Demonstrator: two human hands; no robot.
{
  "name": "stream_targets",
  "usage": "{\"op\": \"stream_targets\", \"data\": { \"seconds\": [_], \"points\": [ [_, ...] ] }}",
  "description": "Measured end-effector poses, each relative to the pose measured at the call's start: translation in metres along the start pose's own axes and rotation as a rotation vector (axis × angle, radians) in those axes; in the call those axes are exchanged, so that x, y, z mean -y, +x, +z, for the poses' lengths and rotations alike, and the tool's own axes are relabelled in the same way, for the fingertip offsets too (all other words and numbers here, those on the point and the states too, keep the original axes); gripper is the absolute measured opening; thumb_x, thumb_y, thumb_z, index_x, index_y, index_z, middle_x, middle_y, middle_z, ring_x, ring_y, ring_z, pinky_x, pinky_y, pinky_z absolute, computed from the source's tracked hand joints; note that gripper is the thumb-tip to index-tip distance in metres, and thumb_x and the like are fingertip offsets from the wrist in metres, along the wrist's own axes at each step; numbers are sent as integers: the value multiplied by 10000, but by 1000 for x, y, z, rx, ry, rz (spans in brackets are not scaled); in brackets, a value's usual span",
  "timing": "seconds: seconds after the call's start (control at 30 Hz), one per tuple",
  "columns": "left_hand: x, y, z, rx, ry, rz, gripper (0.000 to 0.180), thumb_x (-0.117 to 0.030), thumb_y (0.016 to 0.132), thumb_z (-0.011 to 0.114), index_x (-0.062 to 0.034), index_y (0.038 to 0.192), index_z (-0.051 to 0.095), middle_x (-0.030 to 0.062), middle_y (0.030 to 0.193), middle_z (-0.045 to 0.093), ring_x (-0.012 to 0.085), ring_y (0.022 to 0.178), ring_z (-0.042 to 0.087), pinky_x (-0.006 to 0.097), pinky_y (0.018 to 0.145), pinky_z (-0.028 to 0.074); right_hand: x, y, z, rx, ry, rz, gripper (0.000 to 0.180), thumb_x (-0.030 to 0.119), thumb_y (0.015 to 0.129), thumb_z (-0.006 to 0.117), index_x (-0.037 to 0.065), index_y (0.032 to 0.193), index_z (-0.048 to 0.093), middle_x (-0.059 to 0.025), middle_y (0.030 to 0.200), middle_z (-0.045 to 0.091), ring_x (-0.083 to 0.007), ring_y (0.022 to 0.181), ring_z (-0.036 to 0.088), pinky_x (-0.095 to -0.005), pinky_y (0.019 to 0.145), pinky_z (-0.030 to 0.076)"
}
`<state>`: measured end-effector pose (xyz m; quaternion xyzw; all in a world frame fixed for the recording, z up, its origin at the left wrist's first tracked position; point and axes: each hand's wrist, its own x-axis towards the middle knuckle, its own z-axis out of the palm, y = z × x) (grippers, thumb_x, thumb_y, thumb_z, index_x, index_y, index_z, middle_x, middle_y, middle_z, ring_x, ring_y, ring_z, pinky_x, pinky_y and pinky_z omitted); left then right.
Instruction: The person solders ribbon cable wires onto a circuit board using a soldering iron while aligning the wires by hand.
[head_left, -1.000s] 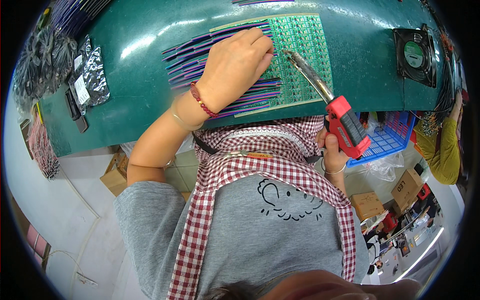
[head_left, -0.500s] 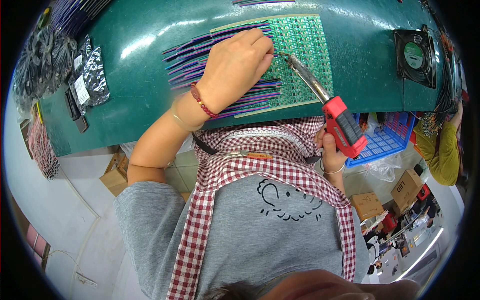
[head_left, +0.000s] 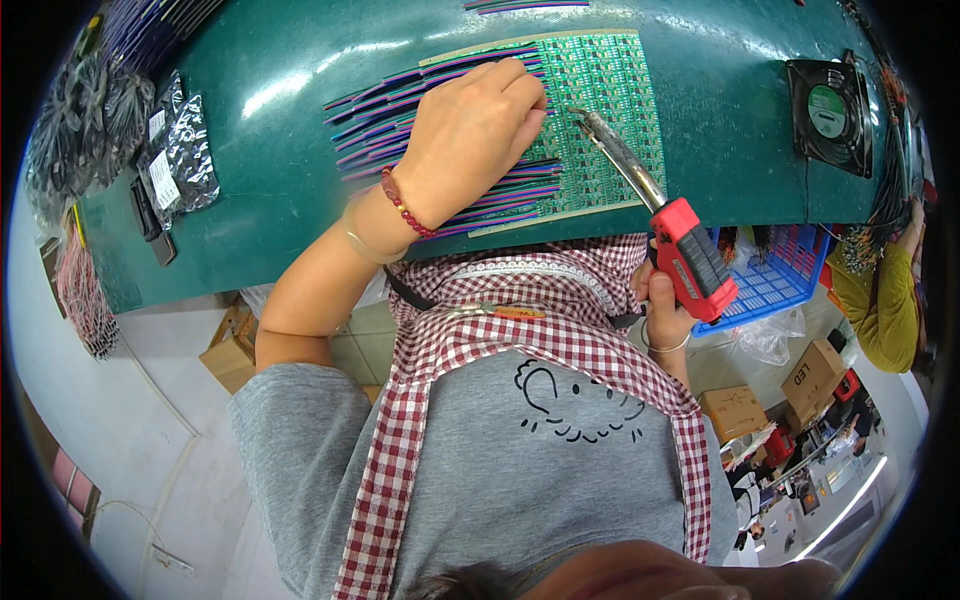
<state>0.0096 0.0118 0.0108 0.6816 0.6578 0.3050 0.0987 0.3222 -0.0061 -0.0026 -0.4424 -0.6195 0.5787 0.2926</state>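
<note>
since the earlier frames the soldering iron (head_left: 668,228) has drawn back a little: its metal tip now stands just to the right of the fingers, above the green circuit board panel (head_left: 600,120), while before it was closer to the fingertips. the left hand (head_left: 470,135) has stayed almost in the same place.

the left hand lies palm down on the flat striped wires (head_left: 385,125), fingers bent and pressing where the wires meet the left edge of the board panel. it holds nothing, it only presses. a red bead bracelet (head_left: 405,205) is on its wrist.

the right hand (head_left: 662,300) is closed around the red and black handle of the soldering iron, low at the table edge. the iron is tilted, tip pointing up and left.

the board panel lies on the green table mat (head_left: 260,160). a black fan (head_left: 828,115) stands at the right, and a blue basket (head_left: 775,285) is below the table edge.
</note>
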Motion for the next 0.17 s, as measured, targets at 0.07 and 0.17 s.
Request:
{"op": "stream_targets", "data": {
  "seconds": [0.07, 0.17],
  "points": [
    [0, 0, 0, 0, 5, -1, 71, -111, 810, 688, -71, 819, 630, 61, 798, 595, 258, 743, 623, 367, 614, 501, -1, 0, 2, 4, -7, 2, 436, 228, 953, 615, -52, 1269, 506, -66, 721, 542, -137, 585, 496, -302, 583, 456],
    [0, 0, 0, -3, -5, -11, 73, -111, 808, 690, -70, 819, 630, 60, 803, 600, 256, 744, 626, 365, 615, 503, -3, 1, 1, 30, -23, -8, 435, 222, 948, 622, -44, 1274, 509, -78, 759, 560, -140, 599, 512, -307, 594, 470]
  ]
}}
